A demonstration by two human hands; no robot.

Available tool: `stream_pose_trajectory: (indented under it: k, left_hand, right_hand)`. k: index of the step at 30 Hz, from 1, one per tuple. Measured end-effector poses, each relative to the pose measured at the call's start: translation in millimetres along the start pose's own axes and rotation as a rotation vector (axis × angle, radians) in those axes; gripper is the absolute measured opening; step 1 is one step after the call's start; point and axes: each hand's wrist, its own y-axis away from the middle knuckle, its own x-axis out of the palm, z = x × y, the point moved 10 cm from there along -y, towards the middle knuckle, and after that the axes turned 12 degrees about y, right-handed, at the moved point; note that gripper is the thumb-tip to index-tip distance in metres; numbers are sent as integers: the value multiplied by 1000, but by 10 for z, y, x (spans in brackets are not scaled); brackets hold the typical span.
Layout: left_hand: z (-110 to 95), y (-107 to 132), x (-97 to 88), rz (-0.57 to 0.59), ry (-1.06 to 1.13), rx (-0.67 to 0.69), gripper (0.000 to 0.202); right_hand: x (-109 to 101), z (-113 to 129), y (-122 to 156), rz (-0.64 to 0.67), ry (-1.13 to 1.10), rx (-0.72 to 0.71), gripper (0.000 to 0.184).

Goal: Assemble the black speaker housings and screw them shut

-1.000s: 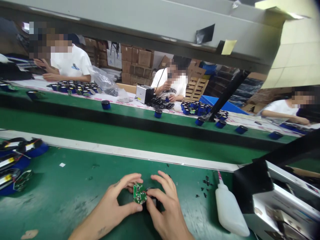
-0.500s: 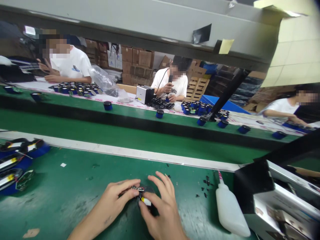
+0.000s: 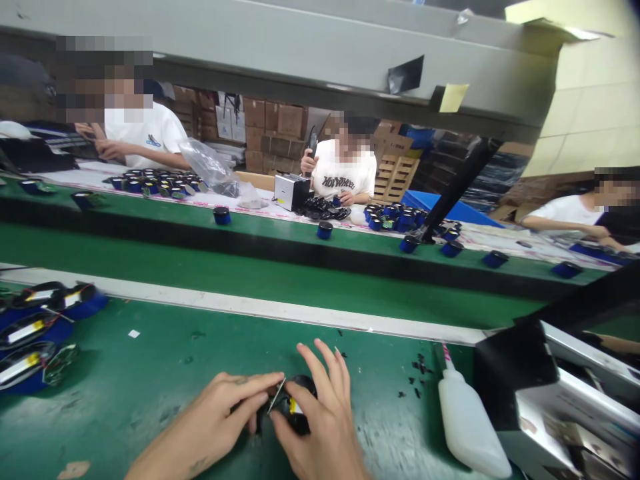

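Observation:
At the near middle of the green bench, my left hand (image 3: pixel 220 413) pinches a small circuit board (image 3: pixel 277 396), seen nearly edge-on, between thumb and fingers. My right hand (image 3: pixel 324 420) is curled around a round black housing (image 3: pixel 303 383), its thumb and index finger close to the board's edge. Inside the housing, part of a battery with yellow tape (image 3: pixel 293 405) shows. The right hand's other fingers are raised and spread. Both hands hide much of the housing.
Several blue-sided housings with batteries (image 3: pixel 37 330) stand at the left. A white squeeze bottle (image 3: pixel 467 420), small black pieces (image 3: pixel 419 368) and a metal-and-black device (image 3: pixel 565 400) are at the right. Beyond runs a green conveyor (image 3: pixel 270 230) carrying blue parts; three co-workers sit behind it.
The circuit board has turned from nearly flat to steeply tilted beside the housing. My hands stay close together. The conveyor parts have shifted slightly right, and the middle co-worker has raised a hand-held tool.

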Motion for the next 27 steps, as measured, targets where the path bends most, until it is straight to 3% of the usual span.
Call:
stream_pose_trajectory:
  k: [7, 10, 12, 16, 27]
  left_hand:
    - [-251, -90, 21, 17, 42, 121, 40]
    - [-271, -101, 80, 70, 61, 96, 44]
    - [-243, -119, 85, 60, 128, 70, 33]
    - [-216, -181, 91, 14, 289, 89, 9]
    - [-420, -169, 126, -2, 270, 172, 15]
  right_hand:
    - [73, -2, 68, 97, -23, -31, 31]
    - [61, -22, 82, 124, -61, -45, 36]
    - [52, -36, 89, 133, -82, -50, 39]
    - [36, -134, 118, 124, -162, 10, 32]
    - [25, -232, 155, 92, -267, 28, 29]
